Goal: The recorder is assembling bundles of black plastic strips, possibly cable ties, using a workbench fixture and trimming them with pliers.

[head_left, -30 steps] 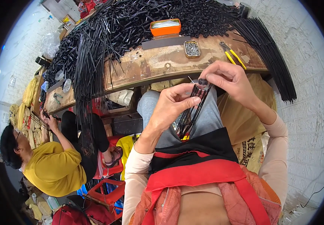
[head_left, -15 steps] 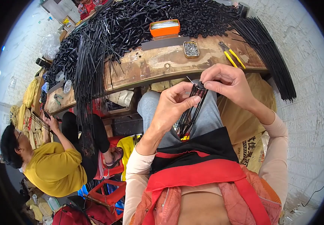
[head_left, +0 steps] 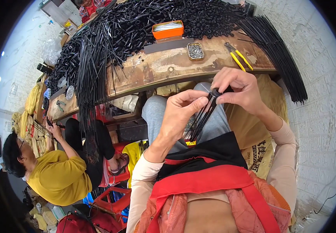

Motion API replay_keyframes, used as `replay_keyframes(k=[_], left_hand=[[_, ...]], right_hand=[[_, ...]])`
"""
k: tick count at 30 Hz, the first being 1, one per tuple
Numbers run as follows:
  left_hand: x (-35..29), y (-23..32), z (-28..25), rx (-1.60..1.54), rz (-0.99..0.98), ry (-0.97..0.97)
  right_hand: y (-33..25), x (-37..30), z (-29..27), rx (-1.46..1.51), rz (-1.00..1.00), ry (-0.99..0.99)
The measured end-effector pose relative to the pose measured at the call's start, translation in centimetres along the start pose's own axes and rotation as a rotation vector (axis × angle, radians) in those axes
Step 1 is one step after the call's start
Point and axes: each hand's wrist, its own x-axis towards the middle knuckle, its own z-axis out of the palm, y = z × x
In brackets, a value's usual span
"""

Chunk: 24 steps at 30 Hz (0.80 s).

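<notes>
Over my lap, my left hand (head_left: 180, 112) pinches a bundle of thin black umbrella ribs (head_left: 200, 123) near the upper end, thumb against forefinger. The ribs slant down toward my apron. At their top sits a small round black hub (head_left: 216, 93), dark with a ring-like rim. My right hand (head_left: 241, 90) grips this hub between thumb and fingers, its fingertips close to the left thumb. How the ribs join the hub is too small to make out.
Ahead stands a wooden table (head_left: 148, 75) heaped with black tubular parts (head_left: 133, 27). On it are an orange box (head_left: 168, 34), a small tin of metal bits (head_left: 195, 51) and yellow-handled pliers (head_left: 240, 57). Black rods (head_left: 282, 56) overhang its right end. A co-worker (head_left: 59, 176) sits at left.
Both hands have shifted slightly right and down. The hub has turned so that its round face shows more. The thin pale wire above the left hand shows less clearly.
</notes>
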Motion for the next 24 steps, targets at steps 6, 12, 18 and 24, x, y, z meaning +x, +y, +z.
replay_keyframes(k=[6, 12, 18, 24], left_hand=[[0.3, -0.9, 0.2, -0.025, -0.034, -0.077], [1.1, -0.9, 0.0, -0.072, -0.116, -0.062], [-0.1, -0.1, 1.3, 0.428, 0.315, 0.264], [-1.0, 3.9, -1.6, 0.367, 0.349, 0.204]], right_hand=[[1.2, -0.3, -0.9, 0.216, 0.017, -0.059], [3.2, -0.1, -0.1, 0.39, -0.013, -0.019], [2.8, 1.3, 3.0, 0.231, 0.012, 0.254], [3.0, 3.4, 7.0, 0.596, 0.113, 0.29]])
